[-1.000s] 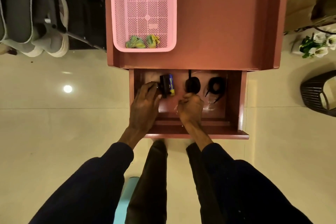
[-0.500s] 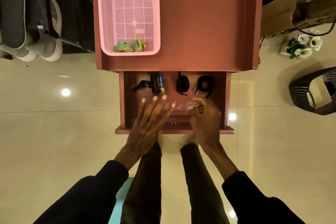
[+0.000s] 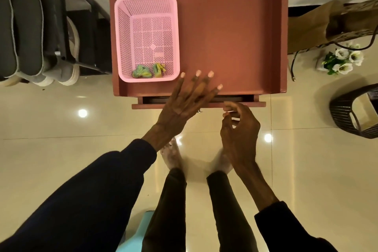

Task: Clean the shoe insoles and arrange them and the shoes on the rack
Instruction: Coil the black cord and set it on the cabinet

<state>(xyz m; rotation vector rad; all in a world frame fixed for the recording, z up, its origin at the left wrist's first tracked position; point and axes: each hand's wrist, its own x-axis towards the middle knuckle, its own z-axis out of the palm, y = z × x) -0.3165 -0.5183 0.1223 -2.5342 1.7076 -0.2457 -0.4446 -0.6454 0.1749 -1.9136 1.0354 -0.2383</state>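
At desk [image 3: 225,26] front, drawer [image 3: 147,106] nearly shut: left grip [image 3: 184,100] flat, released; right grip [image 3: 239,126] curled, contents unclear. Next prob. shoes [image 3: 30,36] left of desk.

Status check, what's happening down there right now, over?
Left hand open above nearly shut drawer. Right hand curled at its front. Shoes on rack, untouched.

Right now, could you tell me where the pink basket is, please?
In the head view, the pink basket sits on the left part of the red-brown table, near its front edge, left of the left hand.
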